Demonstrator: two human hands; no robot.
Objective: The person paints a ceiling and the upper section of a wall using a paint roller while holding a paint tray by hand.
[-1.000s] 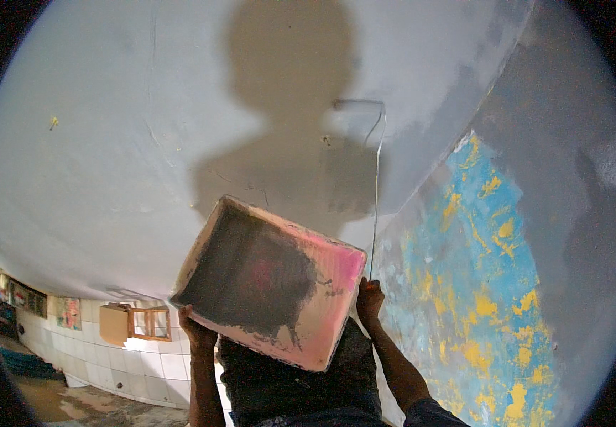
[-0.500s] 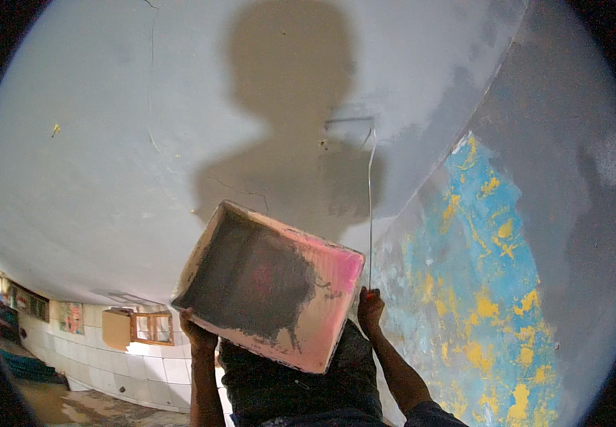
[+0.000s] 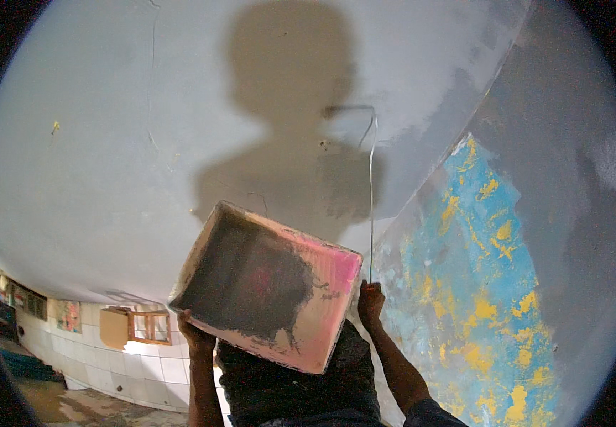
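Observation:
A shallow rectangular paint tray [image 3: 331, 292] hangs tilted in front of my body, pinkish inside with a dark grey paint patch. My left hand [image 3: 197, 332] grips it at its lower left corner, fingers wrapped round the rim. Just right of the tray, my right hand [image 3: 371, 304] is closed round the handle end of a paint roller [image 3: 372, 206]. The roller's long thin wire rises to a narrow head against the grey wall, within my shadow. Whether the head presses on the wall I cannot tell.
The large wall [image 3: 108, 156] is light grey with thin cracks. To the right, a corner meets another wall with a blue and yellow patch [image 3: 479, 285] amid grey. At lower left are white tiles [image 3: 101, 363], a wooden window frame [image 3: 153, 327] and dark blue items [image 3: 29, 365].
The roller head has moved up the wall a little, and my right hand has risen slightly with it. The tray and my left hand have barely shifted.

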